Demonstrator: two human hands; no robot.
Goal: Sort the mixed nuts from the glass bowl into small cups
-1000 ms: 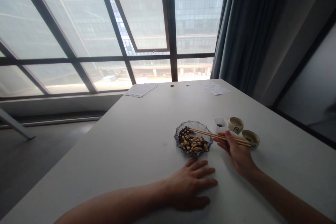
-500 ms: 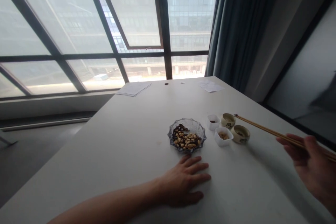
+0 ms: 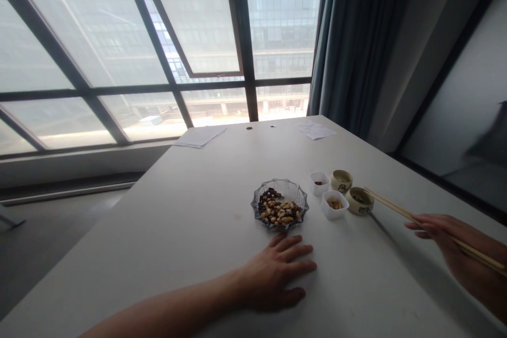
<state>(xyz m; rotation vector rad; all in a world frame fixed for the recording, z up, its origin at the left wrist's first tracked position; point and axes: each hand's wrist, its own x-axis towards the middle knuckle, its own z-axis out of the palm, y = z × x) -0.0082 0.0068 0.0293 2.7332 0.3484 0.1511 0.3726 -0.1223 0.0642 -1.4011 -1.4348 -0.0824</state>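
The chopsticks (image 3: 396, 207) have dropped toward the near cup (image 3: 359, 200), pinched in the grip of my right hand (image 3: 463, 253); my left hand (image 3: 277, 274) lies spread on the desk (image 3: 198, 211).

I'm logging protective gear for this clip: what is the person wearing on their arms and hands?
Nothing that shows. The left hand and the right hand are bare, with no gloves, rings, watch or bracelet visible. No sleeves are in view.
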